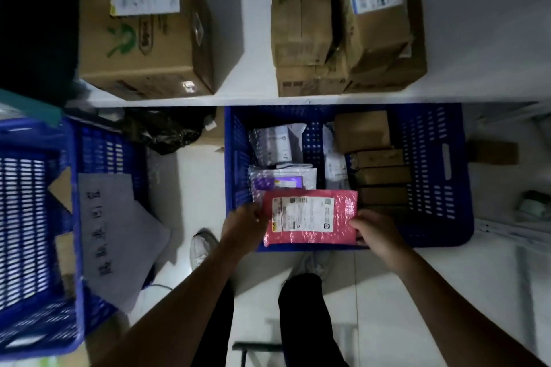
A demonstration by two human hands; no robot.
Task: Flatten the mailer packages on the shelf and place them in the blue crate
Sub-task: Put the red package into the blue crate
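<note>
At 9 o'clock stands a second blue crate. A grey sheet with handwritten characters leans at its right wall. At 11 o'clock a large cardboard box with a white label sits on the white shelf. Below it a crumpled black bag lies on the floor. A white shoe shows at about 7 o'clock.

Just below the middle of the view, the left grip pinches the left short edge of the pink bubble mailer. The mailer is flat, label up, and hangs over the 6 o'clock side of the blue crate, which stands on the floor beneath the shelf's front edge. Whether the mailer touches the rim cannot be told.

Inside this crate, white and purple mailers lie toward its 9 o'clock side, just beyond the pink one. Small brown cartons are packed toward its 3 o'clock side.

The right grip is clasped on the mailer's lower right corner, fingers curled under. At 1 o'clock, on the shelf, is a stack of cardboard boxes, the rightmost bearing a white label.
</note>
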